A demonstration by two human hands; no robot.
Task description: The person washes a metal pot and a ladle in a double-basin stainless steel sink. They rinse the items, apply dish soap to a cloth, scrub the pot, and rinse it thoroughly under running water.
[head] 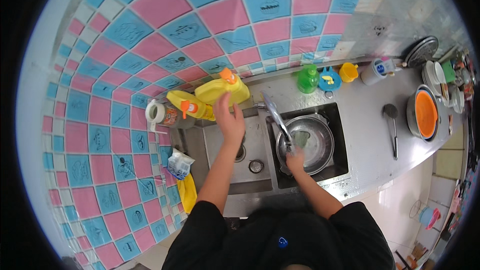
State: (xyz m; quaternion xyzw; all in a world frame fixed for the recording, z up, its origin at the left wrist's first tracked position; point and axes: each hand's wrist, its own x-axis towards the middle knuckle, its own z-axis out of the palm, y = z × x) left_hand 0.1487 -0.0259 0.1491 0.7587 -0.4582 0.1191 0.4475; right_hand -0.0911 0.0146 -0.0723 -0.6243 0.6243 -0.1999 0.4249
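Note:
My left hand [229,123] is raised over the left sink basin [255,135], its thumb apart from the fingers and nothing in it. Just beyond its fingertips are two yellow detergent bottles [234,92] with orange caps. My right hand [295,160] is blurred at the near left side of a round metal bowl [325,142], under the mouth of the chrome faucet [276,116]. Whether its fingers hold anything cannot be made out. A greenish piece [301,138], perhaps a cloth, shows in the bowl, which stands in the right sink basin [340,138].
A green bottle [308,78], a blue dish [330,80] and a yellow cup [348,72] line the back. Rightward lie a ladle-like utensil [393,127] and an orange bowl [426,114]. At left are a plastic jug [168,116], a white packet [180,163] and a yellow cloth [186,191].

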